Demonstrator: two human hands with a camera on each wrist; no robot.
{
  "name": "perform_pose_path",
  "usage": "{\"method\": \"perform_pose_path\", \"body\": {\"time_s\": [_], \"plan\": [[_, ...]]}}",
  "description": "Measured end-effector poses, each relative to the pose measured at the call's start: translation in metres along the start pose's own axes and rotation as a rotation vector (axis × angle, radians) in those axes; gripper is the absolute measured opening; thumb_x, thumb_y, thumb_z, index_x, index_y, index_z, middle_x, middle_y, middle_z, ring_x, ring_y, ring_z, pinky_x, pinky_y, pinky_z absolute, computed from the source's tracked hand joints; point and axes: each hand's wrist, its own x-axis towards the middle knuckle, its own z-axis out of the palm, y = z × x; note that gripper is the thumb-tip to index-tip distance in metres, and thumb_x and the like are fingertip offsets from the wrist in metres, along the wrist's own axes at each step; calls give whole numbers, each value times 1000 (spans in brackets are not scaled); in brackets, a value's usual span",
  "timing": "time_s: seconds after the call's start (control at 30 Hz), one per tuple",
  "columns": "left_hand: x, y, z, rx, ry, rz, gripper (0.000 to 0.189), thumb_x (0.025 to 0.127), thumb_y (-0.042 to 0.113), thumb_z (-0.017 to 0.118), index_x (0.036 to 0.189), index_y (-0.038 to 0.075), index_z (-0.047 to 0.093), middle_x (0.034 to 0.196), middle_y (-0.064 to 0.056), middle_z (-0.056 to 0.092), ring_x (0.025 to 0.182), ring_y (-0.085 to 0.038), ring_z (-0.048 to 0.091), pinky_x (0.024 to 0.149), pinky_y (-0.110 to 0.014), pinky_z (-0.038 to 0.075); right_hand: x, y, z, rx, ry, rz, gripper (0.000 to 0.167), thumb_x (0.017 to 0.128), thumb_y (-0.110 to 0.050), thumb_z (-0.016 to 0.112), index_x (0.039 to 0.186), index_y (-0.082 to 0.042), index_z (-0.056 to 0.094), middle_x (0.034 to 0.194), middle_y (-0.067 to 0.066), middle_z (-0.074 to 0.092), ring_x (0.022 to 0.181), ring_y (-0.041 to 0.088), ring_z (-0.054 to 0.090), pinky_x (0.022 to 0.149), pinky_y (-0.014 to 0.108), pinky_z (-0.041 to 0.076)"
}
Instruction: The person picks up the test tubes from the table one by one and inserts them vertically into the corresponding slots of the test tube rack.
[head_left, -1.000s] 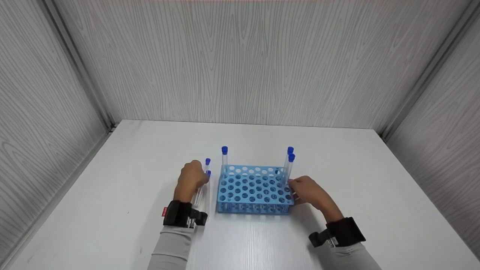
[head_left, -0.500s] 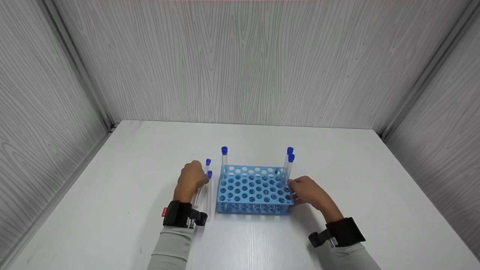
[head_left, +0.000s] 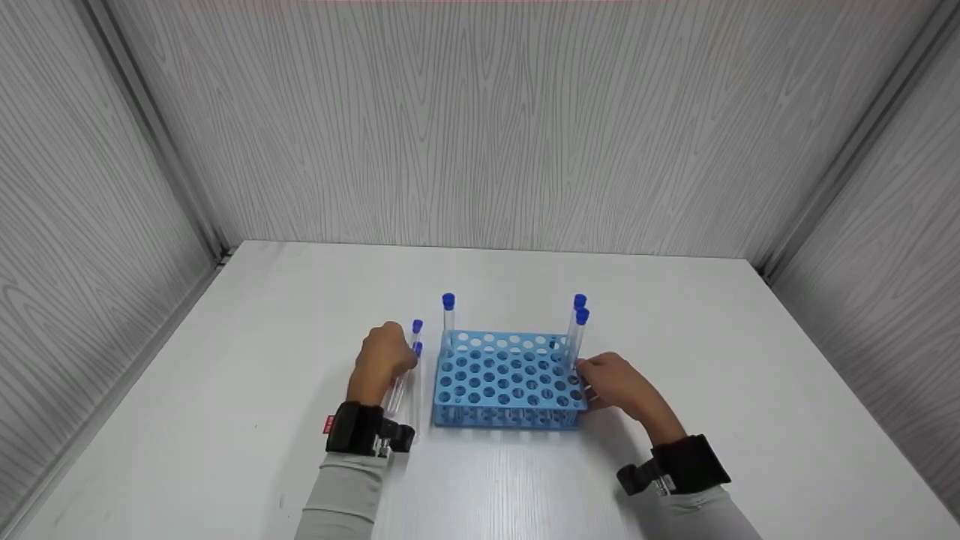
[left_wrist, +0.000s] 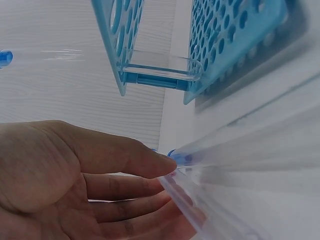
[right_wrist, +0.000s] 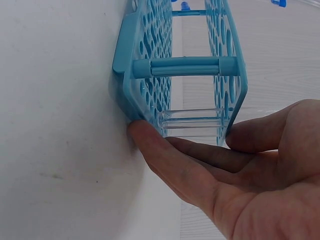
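My left hand is low over the table, left of a blue test tube rack. Its thumb and fingers pinch a clear test tube near the capped end. A second blue-capped test tube lies right by the thumb tip. In the head view the left hand covers part of both tubes. My right hand grips the rack's right end, thumb at the top plate and fingers along the bottom plate, as the right wrist view shows. The rack stands upright on the table.
One blue-capped tube stands in the rack's back left corner. Two more, including a nearer tube, stand at its right end. A white table lies underneath, with grey wood-grain panels behind and at both sides.
The blue caps beside my left hand have shifted very slightly, the farther one toward me. Both hands and the rack stay almost still.
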Motion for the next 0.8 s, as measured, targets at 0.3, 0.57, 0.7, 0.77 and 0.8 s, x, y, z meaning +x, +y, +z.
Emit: {"method": "perform_pose_path", "body": {"time_s": [0.3,0.57,0.7,0.77,0.8], "plan": [[0,-2,-2,-8,-3,9,34,88,2,65,120,-10,61,102,-21,67,81,-28,63,59,-31,50,0,0,0,13,-1,-2,44,106,-23,42,124,13,61,96,16,65,87,24,68,78,38,60],[-1,-1,-4,-7,2,14,31,87,2,65,115,-10,63,98,-19,68,78,-27,62,58,-30,51,1,1,0,11,-3,-11,44,107,-23,42,123,13,61,97,16,66,86,23,69,78,38,61],[-3,2,-7,-19,1,11,28,90,5,66,115,-8,64,96,-18,68,80,-26,63,61,-30,53,1,1,-1,20,-6,-15,43,107,-22,43,122,12,62,96,16,66,85,23,69,77,38,61],[-4,4,-9,-34,15,25,25,90,5,67,112,-8,66,94,-18,69,79,-25,63,62,-31,53,1,1,-1,19,-11,-24,43,107,-22,42,121,13,63,95,16,66,85,23,69,77,38,61],[-5,5,-9,-43,25,32,24,89,5,68,110,-7,67,93,-18,69,78,-25,63,63,-32,53,1,1,-1,18,-15,-29,43,107,-22,42,120,13,63,95,17,67,84,23,70,77,38,61]]}}
